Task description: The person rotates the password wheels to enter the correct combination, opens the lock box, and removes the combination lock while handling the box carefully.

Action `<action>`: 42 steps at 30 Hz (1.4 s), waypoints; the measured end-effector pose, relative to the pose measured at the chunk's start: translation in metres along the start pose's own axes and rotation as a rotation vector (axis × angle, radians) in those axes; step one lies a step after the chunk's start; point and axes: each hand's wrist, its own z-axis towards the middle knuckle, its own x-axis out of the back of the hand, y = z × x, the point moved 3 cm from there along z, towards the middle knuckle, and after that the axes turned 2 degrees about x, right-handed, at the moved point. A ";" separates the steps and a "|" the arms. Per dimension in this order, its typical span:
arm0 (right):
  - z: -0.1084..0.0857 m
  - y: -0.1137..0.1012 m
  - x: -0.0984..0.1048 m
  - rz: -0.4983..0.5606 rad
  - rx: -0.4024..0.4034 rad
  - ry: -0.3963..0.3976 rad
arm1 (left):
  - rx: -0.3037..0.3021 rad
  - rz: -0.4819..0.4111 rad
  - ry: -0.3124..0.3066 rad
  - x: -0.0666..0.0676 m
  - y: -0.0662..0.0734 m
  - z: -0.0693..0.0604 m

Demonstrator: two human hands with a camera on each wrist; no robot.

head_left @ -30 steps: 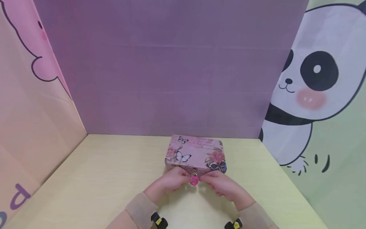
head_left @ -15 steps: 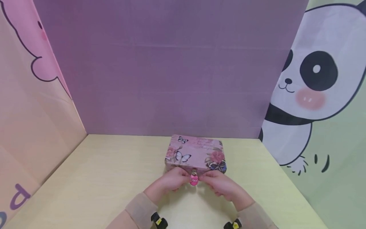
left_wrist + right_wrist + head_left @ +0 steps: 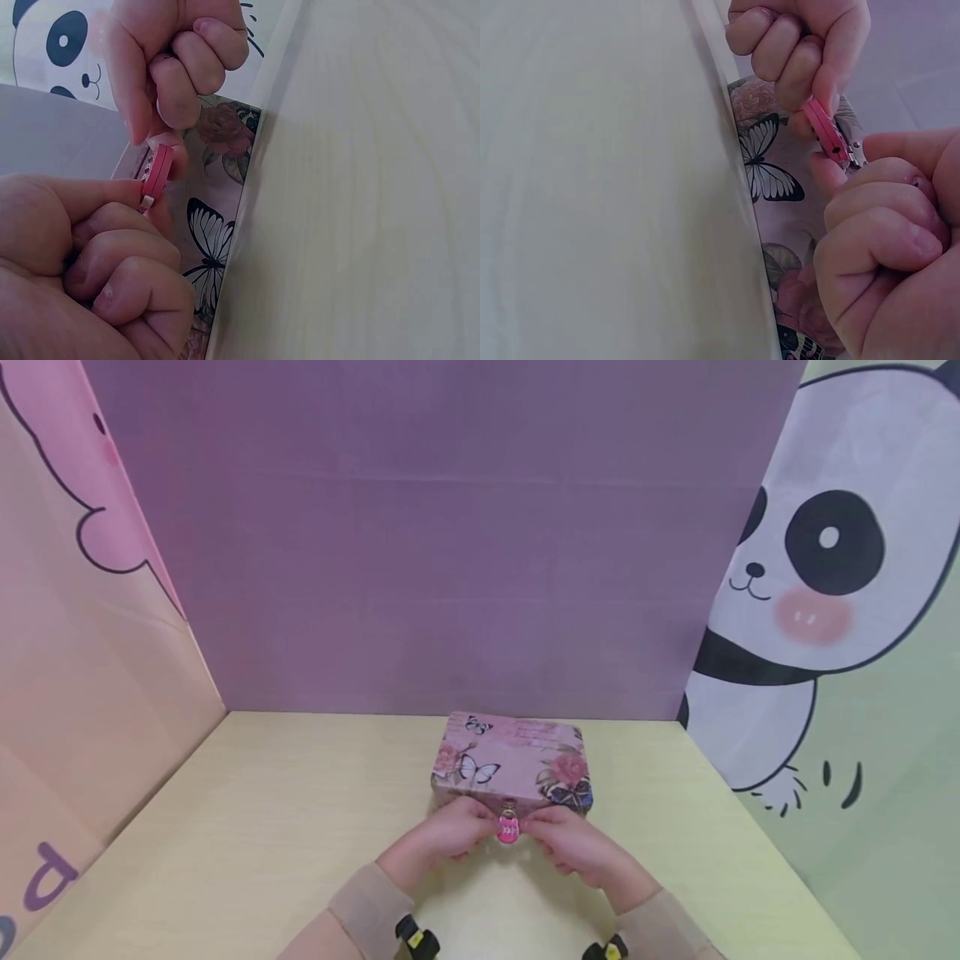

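Note:
A pink box (image 3: 510,747) printed with butterflies and roses stands shut on the table. From the middle of its front hangs a small pink combination padlock (image 3: 508,828), its number dials facing up in the head view. My left hand (image 3: 459,827) pinches the padlock's body from the left, thumb on top. Opposite it, my right hand (image 3: 573,843) pinches the padlock's right side between thumb and forefinger. Both hands' other fingers are curled, as the left wrist view shows around the red-pink padlock (image 3: 156,174). The fingertips partly cover the padlock (image 3: 826,131) in the right wrist view.
A pale wood-look table (image 3: 300,810) lies under the box. Behind it stands a purple backdrop (image 3: 450,543), with a panda-printed panel (image 3: 832,718) on the right and a peach panel (image 3: 97,693) on the left.
The padlock has turned slightly between my fingers, so its face and dials look different. Both hands stay nearly in place, and the box has not moved.

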 end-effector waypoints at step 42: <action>0.004 0.002 -0.010 -0.026 0.022 0.008 | -0.031 -0.035 -0.028 -0.002 -0.001 0.001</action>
